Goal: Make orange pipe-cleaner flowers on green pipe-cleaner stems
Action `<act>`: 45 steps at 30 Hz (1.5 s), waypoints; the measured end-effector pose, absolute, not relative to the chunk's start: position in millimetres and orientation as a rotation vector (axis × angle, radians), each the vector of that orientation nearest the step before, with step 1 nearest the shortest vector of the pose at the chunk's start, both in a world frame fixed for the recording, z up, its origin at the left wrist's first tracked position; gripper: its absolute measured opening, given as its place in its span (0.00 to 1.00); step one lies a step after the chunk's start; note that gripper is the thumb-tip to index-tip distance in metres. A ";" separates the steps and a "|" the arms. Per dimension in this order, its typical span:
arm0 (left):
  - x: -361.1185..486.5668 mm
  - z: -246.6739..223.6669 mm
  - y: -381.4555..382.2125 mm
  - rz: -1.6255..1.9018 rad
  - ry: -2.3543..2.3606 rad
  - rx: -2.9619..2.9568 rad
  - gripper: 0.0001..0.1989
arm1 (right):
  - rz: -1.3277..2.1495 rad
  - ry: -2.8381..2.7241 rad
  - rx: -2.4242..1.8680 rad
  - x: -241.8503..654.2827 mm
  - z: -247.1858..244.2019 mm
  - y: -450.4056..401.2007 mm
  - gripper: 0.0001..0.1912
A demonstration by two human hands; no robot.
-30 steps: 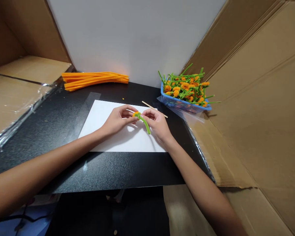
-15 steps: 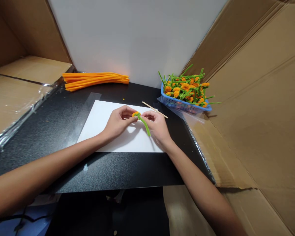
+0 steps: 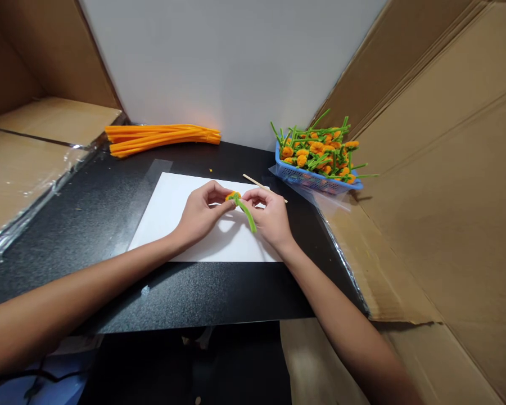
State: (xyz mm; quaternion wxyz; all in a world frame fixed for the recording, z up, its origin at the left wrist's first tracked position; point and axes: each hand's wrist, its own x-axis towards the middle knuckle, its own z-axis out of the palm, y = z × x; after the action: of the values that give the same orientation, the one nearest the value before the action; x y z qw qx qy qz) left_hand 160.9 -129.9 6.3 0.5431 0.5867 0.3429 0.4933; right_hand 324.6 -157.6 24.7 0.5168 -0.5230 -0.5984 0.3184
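Between my two hands is a pipe-cleaner flower (image 3: 233,197) with an orange head and a green stem, held just above a white sheet (image 3: 156,225). My left hand (image 3: 204,212) pinches the orange head between thumb and fingers. Closed at the green base of the same flower, my right hand (image 3: 267,216) meets it from the other side. The fuzzy green stem (image 3: 248,216) hangs down toward me, bent to the right. Part of the flower is covered by my fingertips.
Behind the sheet lies a bundle of orange pipe cleaners (image 3: 164,138). A blue basket (image 3: 303,175) at the back right is heaped with orange flowers on green stems. A thin wooden stick (image 3: 255,181) rests by the sheet's right corner. Cardboard walls (image 3: 442,169) flank the black table (image 3: 219,292).
Both hands stay in nearly the same place on the flower. Its head and stem have turned slightly between the fingers, and the view has shifted a little.
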 end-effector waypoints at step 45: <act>163.2 7.3 -130.8 1.207 0.823 1.401 0.14 | 1.360 -1.081 -1.287 322.8 22.0 -157.7 0.14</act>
State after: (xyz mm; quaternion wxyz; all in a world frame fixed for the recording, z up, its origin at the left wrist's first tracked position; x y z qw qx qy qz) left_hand 163.2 -130.8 7.3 0.5300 0.5870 0.3448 0.5056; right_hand 322.8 -157.7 22.0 0.4706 -0.5252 -0.4411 0.5551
